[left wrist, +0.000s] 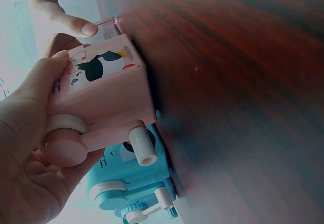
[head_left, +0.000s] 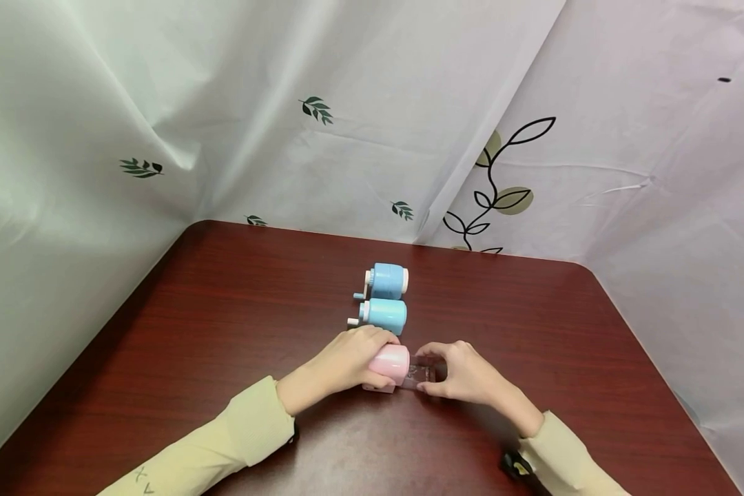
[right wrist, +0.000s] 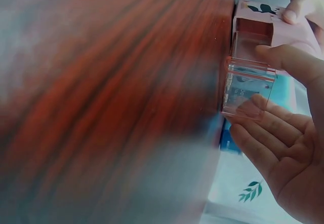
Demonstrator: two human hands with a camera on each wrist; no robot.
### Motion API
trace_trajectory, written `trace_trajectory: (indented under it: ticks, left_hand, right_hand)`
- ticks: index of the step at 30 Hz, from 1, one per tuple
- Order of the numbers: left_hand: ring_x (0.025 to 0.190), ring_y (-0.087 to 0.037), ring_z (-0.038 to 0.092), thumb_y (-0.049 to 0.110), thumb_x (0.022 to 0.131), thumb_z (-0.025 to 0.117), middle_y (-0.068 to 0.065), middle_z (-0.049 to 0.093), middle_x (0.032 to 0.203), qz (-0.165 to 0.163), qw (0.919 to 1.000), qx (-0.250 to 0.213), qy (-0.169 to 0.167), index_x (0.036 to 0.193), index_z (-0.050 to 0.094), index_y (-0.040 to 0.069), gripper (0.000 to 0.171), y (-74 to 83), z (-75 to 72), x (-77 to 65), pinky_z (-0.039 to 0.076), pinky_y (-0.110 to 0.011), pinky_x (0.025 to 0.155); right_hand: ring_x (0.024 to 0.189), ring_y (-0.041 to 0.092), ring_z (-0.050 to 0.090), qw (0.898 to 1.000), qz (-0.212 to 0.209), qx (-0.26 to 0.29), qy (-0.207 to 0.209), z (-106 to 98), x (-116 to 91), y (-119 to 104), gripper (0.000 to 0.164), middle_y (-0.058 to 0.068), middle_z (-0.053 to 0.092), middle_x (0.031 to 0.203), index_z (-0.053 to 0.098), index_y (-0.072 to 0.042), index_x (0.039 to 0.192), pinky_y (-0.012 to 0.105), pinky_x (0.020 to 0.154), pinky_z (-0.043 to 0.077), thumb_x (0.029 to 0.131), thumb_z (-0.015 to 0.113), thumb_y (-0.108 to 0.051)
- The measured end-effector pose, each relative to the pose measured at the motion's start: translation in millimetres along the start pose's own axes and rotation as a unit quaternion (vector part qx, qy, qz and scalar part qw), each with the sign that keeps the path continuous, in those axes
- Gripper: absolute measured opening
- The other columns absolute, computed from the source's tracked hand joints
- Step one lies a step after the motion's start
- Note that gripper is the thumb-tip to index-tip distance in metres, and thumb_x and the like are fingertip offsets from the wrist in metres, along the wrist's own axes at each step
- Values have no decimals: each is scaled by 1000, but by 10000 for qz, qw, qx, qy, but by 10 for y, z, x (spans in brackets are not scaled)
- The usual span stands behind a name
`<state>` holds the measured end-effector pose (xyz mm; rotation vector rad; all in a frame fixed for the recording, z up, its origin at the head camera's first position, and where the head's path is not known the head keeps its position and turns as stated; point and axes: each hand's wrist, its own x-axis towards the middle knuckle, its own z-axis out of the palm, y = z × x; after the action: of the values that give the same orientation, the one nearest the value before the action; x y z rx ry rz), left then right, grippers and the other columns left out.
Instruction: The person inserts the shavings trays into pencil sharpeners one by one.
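My left hand [head_left: 355, 358] grips a pink crank pencil sharpener [head_left: 390, 364] around its rounded top, thumb on the near side. In the left wrist view, the sharpener's white crank knob [left wrist: 143, 145] and the penguin-like picture on its side [left wrist: 101, 67] show. My right hand [head_left: 468, 372] holds a clear shavings drawer [right wrist: 248, 92] between thumb and fingertips, just right of the sharpener. The sharpener's drawer opening [right wrist: 253, 28] shows as a dark hollow in the right wrist view, with the drawer drawn out in front of it.
Two blue crank sharpeners stand in a row behind the pink one: a light blue one [head_left: 387, 315] close behind, and another blue one [head_left: 388, 281] farther back. All are on a dark red-brown wooden table [head_left: 235, 289]. White leaf-printed curtains [head_left: 347, 172] hang at its back and sides.
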<state>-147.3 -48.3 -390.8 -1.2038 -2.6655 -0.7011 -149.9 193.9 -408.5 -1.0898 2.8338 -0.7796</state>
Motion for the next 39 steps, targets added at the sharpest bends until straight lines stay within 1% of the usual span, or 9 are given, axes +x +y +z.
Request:
trace_trajectory:
  ticks: [5,20,30,39]
  left_hand:
    - [85,-13,52,39,66,77,0,59,95,1,10000,-41,12,106,58,14,51,2,3,0,47,-30,67]
    - [86,-13,53,41,66,76,0,60,96,32,10000,40,25,107,58,14,52,-7,9,5,47,-31,68]
    - [86,-13,53,41,66,76,0,60,96,43,10000,5,56,107,58,14,52,-18,15,3,47,-30,69]
    - [86,-14,53,40,67,76,-1,60,96,65,10000,2,68,107,58,13,52,-19,17,4,47,-31,69]
  right_hand:
    - [70,1,55,10000,-24,35,-36,6,28,-19,39,-6,66,86,63,-14,101,22,65,48,68,76,-31]
    - [72,2,56,10000,-15,-13,-88,5,63,-13,39,-6,66,87,63,-14,101,26,66,49,68,76,-32]
    - [73,1,56,9999,-46,-10,-105,-2,69,-19,38,-6,67,86,64,-15,99,26,66,49,68,76,-32]
    - [72,0,56,9998,-121,-26,-123,-4,63,-23,38,-7,67,85,64,-15,99,23,65,48,67,77,-32]
